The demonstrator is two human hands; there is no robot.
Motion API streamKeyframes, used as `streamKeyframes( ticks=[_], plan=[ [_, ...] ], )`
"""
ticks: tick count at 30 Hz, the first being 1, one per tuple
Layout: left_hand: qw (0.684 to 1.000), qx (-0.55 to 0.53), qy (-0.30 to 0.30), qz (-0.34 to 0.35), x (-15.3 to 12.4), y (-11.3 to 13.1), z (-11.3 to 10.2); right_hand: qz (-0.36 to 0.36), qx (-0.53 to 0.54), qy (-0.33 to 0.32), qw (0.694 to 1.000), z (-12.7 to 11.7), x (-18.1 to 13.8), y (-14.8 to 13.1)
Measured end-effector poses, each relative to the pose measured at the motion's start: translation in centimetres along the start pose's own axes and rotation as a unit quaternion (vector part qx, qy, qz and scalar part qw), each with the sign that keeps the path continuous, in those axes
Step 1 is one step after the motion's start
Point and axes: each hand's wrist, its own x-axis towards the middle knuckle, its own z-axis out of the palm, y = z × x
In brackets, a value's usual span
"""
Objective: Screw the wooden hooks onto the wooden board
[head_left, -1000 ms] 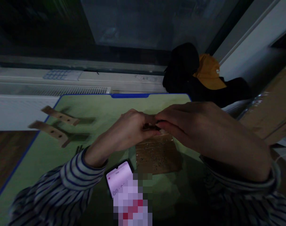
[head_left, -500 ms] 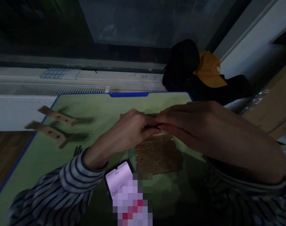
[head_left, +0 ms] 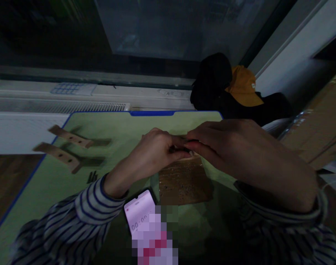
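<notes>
My left hand (head_left: 159, 149) and my right hand (head_left: 220, 143) meet at the middle of the green table, their fingertips pinched close together. Between and behind the fingers a pale wooden piece (head_left: 197, 156) shows in part. What the fingertips pinch is small and mostly hidden. Just below the hands lies a brown, shiny, rectangular sheet (head_left: 184, 182) with small dark specks on it. Two curved wooden pieces with two holes each, a farther one (head_left: 75, 139) and a nearer one (head_left: 64, 159), lie to the left. Several dark screw-like pins (head_left: 92, 177) rest near my left sleeve.
A phone (head_left: 142, 209) with a running timer lies in front, partly pixelated. The green table (head_left: 109, 125) has a blue rim. Behind it are a radiator (head_left: 101, 106) and a windowsill. Black cloth and an orange cap (head_left: 242, 86) sit at the back right, a cardboard box (head_left: 317, 110) at the right.
My right hand has shifted slightly, and the fingertips of both hands have changed position a little around the wooden piece. The whole view has moved slightly.
</notes>
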Motion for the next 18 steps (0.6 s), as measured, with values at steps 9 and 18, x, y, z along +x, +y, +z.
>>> streamKeyframes(
  ticks=[9, 18],
  plan=[
    [0.999, -0.011, -0.053, -0.010, 0.23, -0.54, -0.06, -0.056, 0.084, 0.016, 0.995, -0.09, -0.32, 0.55],
    [0.994, -0.030, -0.099, -0.015, 0.04, -0.67, -0.42, -0.017, -0.002, 0.019, 1.000, 0.01, -0.02, -0.09]
  ],
)
